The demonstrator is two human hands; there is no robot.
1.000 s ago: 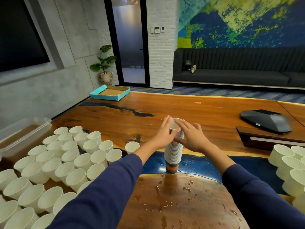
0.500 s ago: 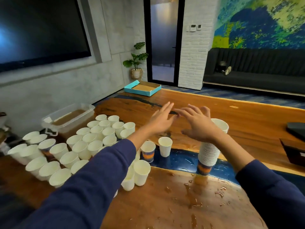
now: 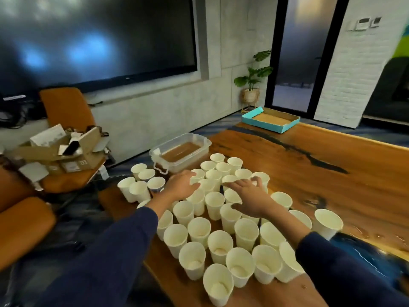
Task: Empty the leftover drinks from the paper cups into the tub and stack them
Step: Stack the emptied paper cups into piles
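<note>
Both your arms are stretched out forward, dark blue sleeves down to the wrists. Your left hand [image 3: 180, 185] is palm down with fingers loosely spread, and your right hand [image 3: 250, 197] is the same, fingertips slightly curled.

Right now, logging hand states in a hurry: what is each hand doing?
Left hand: open, holding nothing, over the paper cups.
Right hand: open, holding nothing, fingers spread over the cups.

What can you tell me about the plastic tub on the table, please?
The tub is a clear plastic box with rounded corners and a handle hanging at its near end. It stands upright at the table's left edge, just beyond the paper cups. It holds shallow brown liquid. It has no lid on, and neither hand touches it.
</note>
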